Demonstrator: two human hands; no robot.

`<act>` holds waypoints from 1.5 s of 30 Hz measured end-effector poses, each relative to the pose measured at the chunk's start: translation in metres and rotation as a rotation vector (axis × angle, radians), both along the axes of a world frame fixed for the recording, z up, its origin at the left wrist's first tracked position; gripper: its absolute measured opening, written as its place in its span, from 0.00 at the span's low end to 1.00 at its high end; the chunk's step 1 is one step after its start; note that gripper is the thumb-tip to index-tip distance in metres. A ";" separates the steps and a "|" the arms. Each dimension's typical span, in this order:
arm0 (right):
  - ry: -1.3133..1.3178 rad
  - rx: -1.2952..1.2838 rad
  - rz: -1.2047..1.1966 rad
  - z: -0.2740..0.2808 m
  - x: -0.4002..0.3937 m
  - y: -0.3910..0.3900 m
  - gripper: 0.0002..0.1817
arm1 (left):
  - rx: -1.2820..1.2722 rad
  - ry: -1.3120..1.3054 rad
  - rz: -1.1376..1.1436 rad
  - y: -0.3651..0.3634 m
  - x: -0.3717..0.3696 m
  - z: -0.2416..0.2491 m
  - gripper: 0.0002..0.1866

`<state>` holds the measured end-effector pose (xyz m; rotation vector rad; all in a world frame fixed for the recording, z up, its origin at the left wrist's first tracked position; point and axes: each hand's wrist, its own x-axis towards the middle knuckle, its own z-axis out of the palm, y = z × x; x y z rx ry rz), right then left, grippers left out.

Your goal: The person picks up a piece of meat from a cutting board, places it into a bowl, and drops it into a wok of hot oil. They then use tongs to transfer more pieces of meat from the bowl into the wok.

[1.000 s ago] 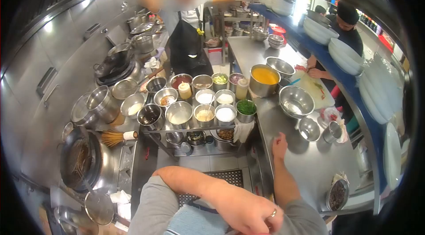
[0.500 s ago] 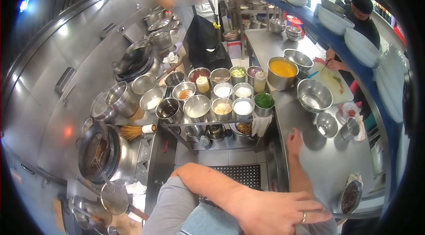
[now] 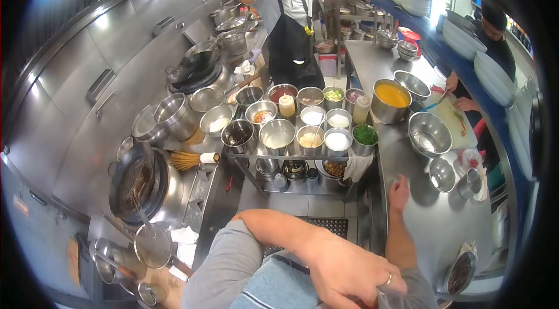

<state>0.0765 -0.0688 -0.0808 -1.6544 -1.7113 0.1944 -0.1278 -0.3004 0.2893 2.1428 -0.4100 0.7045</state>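
Note:
My left hand, with a ring on one finger, reaches across my body to my right arm. Its fingers are bent around the grey right sleeve, gathered near the elbow; the fingertips are partly hidden. My right hand is held out at the left edge of the steel counter, one finger extended and the others loosely bent, holding nothing. Near it on the counter are a small steel bowl, a steel cup and a perforated steel colander.
A cart of ingredient tubs stands ahead. Woks and pots line the left range. An aproned person stands behind the cart with arms spread. Another person's hands cut food at a board on the right.
The view has swung left, shifting the scene rightward. My left hand's fingers, stretched out before, are now bent at my right sleeve. My right hand stays by the counter edge.

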 end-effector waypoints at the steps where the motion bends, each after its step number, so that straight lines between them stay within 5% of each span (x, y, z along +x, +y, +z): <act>1: -0.022 0.012 0.002 0.000 -0.002 0.001 0.19 | 0.002 0.008 -0.014 0.001 -0.003 -0.002 0.24; 8: 0.004 0.037 0.012 -0.008 0.000 0.005 0.20 | 0.059 -0.335 0.200 -0.007 -0.002 -0.015 0.24; 10: -0.011 0.169 0.039 -0.014 0.001 0.009 0.20 | 0.098 -0.276 0.171 -0.006 -0.003 -0.016 0.24; 17: -0.022 -0.096 0.041 -0.001 0.000 0.006 0.21 | 0.137 -0.103 0.081 -0.003 0.004 -0.015 0.26; 19: -0.020 -0.121 0.028 0.010 -0.003 0.000 0.20 | 0.085 -0.373 0.129 -0.009 0.012 -0.017 0.27; 24: -0.059 0.029 0.062 -0.021 0.009 0.015 0.19 | 0.070 -0.011 0.069 -0.002 0.003 -0.016 0.27; 26: -0.122 0.296 0.083 -0.036 0.011 0.019 0.23 | -0.015 0.033 0.022 0.002 0.001 -0.007 0.27; 27: -0.078 0.101 0.035 -0.009 0.000 0.003 0.22 | -0.061 -0.025 0.037 -0.001 0.006 -0.009 0.26; 38: 0.037 -0.014 -0.064 -0.013 0.000 -0.001 0.19 | -0.304 0.026 -0.139 0.019 -0.005 -0.054 0.20; 41: 0.078 -0.030 -0.022 -0.006 0.000 0.000 0.19 | -0.298 0.083 0.109 0.022 -0.047 -0.080 0.24; 45: 0.076 0.008 0.025 -0.002 0.001 -0.004 0.20 | -0.031 0.491 1.296 -0.002 -0.125 -0.128 0.15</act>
